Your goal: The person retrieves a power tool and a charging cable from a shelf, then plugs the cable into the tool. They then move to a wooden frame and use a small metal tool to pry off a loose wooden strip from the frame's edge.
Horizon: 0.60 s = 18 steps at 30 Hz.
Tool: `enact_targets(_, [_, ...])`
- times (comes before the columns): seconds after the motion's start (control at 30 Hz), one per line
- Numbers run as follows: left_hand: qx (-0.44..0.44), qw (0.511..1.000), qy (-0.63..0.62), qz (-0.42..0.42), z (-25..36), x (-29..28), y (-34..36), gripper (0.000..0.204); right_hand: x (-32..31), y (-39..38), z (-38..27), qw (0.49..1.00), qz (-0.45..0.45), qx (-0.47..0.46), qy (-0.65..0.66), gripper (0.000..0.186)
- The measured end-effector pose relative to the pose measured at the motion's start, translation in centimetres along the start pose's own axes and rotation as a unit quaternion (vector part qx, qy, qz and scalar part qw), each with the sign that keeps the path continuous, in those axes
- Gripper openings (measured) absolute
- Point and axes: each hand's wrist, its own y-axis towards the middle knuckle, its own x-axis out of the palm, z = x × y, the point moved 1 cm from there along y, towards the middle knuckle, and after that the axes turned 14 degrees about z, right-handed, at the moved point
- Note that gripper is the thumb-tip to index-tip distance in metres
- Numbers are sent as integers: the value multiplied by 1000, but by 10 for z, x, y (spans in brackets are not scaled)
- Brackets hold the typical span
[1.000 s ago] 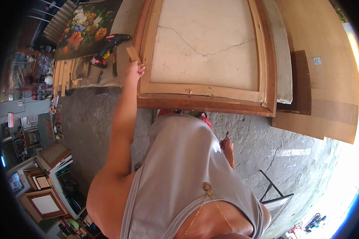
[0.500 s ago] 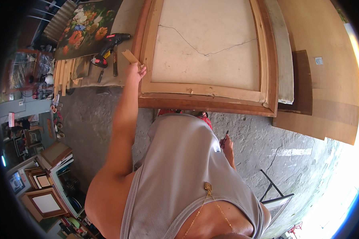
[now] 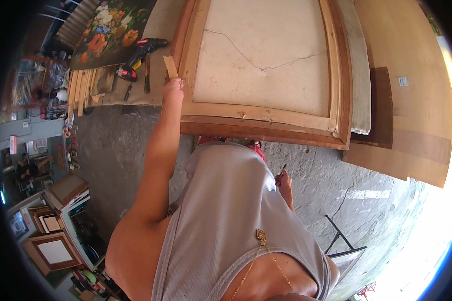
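Note:
Closed around a short flat tan strip (image 3: pixel 170 66), my left hand (image 3: pixel 174 89) is at the left edge of a big wooden frame. Whether the strip is wood or card is hard to tell. The frame (image 3: pixel 266 132) lies back side up, with a pale panel (image 3: pixel 256 80) inside it and a thin wire (image 3: pixel 238 46) slung across. Low beside my body on the right, my right hand (image 3: pixel 286 183) grips a small dark hand tool (image 3: pixel 279 177), whose kind I cannot make out. The frame's far end lies outside the view.
Left of the frame lie a cordless drill (image 3: pixel 141 52), a hammer (image 3: pixel 147 75), a small screwdriver (image 3: pixel 128 92), several wooden strips (image 3: pixel 80 90) and a flower painting (image 3: pixel 115 30). Brown boards (image 3: pixel 412 100) stick out on the right. Picture frames (image 3: pixel 55 251) stand at lower left.
My left hand has turned the strip more upright and moved slightly lower, its fingers now more closed. My right hand has hardly moved, still gripping the tool.

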Motion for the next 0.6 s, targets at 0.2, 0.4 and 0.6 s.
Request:
enact_targets(0.2, [44, 997, -39, -53, 9, -9, -43, 10, -1, 3, 4, 1000, -1, -2, -6, 46])
enact_targets(0.4, [85, 981, 100, -143, 24, -6, -31, 16, 1, 0, 3, 1000, 8, 4, -4, 45])
enact_targets(0.6, [179, 946, 238, -130, 40, -8, -36, 27, 1, 2, 4, 1000, 2, 12, 2, 44])
